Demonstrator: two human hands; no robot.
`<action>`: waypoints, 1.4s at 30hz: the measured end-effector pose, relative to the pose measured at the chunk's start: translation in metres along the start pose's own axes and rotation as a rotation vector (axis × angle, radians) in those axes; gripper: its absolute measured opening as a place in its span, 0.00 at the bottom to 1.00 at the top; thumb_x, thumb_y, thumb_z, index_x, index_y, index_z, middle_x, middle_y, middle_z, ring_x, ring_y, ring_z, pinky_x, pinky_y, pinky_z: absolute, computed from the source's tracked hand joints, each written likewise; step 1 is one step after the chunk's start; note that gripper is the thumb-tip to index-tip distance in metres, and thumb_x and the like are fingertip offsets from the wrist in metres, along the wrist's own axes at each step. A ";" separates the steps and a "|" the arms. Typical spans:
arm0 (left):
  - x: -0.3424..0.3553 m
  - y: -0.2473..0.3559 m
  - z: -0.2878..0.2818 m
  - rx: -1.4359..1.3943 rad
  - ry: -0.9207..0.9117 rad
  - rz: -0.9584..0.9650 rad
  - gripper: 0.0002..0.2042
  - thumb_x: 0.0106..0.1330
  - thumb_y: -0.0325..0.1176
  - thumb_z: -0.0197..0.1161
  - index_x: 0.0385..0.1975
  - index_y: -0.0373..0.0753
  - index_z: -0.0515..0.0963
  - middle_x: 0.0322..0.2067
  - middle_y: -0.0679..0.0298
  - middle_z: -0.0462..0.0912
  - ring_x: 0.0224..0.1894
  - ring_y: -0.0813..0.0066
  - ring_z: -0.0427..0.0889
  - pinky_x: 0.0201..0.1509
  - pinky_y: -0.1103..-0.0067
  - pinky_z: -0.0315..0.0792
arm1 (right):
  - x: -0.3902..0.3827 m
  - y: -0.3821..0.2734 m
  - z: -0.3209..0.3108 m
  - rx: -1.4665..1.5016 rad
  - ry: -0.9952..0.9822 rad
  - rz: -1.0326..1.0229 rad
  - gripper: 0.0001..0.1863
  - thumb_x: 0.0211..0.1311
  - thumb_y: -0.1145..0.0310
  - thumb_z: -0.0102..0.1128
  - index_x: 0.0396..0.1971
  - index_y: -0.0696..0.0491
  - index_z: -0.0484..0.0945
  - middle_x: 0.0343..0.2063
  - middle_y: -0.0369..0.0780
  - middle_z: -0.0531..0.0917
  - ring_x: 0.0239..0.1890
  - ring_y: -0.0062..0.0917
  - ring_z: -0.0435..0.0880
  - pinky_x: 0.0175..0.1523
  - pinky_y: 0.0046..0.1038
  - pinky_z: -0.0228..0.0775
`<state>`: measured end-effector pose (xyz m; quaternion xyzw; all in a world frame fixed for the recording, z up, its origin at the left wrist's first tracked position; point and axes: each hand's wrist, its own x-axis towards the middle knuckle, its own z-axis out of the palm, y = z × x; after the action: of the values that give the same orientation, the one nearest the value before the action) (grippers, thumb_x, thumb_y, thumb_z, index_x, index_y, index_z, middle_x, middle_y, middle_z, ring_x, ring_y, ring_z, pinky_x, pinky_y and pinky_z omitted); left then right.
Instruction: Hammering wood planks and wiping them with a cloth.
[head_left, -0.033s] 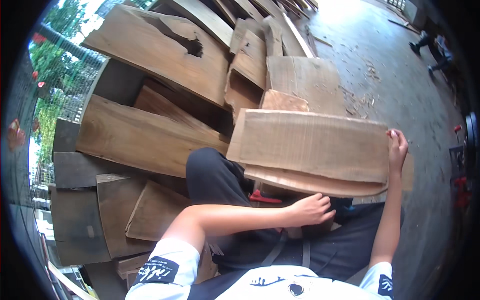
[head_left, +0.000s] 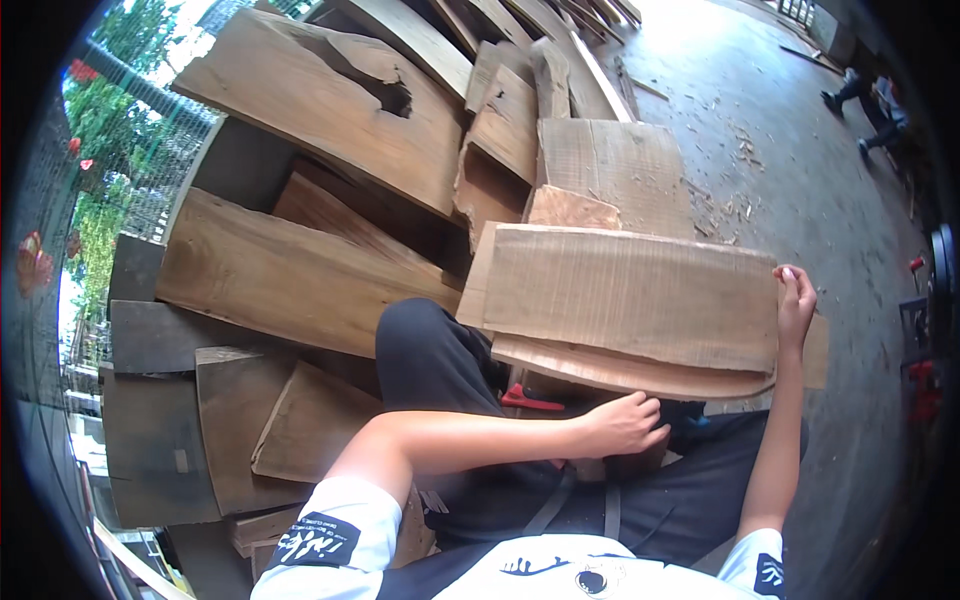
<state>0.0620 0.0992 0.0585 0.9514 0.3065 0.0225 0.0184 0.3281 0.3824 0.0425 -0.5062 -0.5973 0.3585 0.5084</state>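
A wide sawn wooden board (head_left: pixel 630 290) lies across in front of my knees, above a second wooden board (head_left: pixel 590 368) with a curved near edge. My right hand (head_left: pixel 797 300) is at the right end of the upper board, its bent fingers gripping the far right corner. My left hand (head_left: pixel 625 425) hangs over my lap, just short of the lower board's near edge. Its fingers are curled in, and whatever may be inside them is hidden. A red-handled tool (head_left: pixel 530 400) shows between my left knee and left forearm, partly covered.
Stacked planks surround me on the left, including a long plank (head_left: pixel 300 275) and a slab with a hole (head_left: pixel 330 100). Wood chips (head_left: pixel 735 200) litter the concrete floor (head_left: pixel 850 250). Another person's legs (head_left: pixel 865 110) show at the far right.
The whole view has shifted very slightly. Both hands and the boards keep the same places relative to one another.
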 end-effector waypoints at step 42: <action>-0.083 -0.164 -0.106 -1.676 0.778 -1.059 0.18 0.73 0.32 0.48 0.54 0.39 0.82 0.39 0.68 0.84 0.37 0.81 0.82 0.45 0.82 0.78 | -0.046 -0.083 0.069 0.296 -0.394 0.217 0.14 0.71 0.70 0.66 0.52 0.59 0.83 0.36 0.33 0.88 0.39 0.13 0.84 0.46 0.18 0.77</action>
<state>-0.1072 0.1862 0.1541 0.3079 0.5526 0.5180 0.5758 0.2395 0.3249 0.0942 -0.4078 -0.5683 0.5858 0.4094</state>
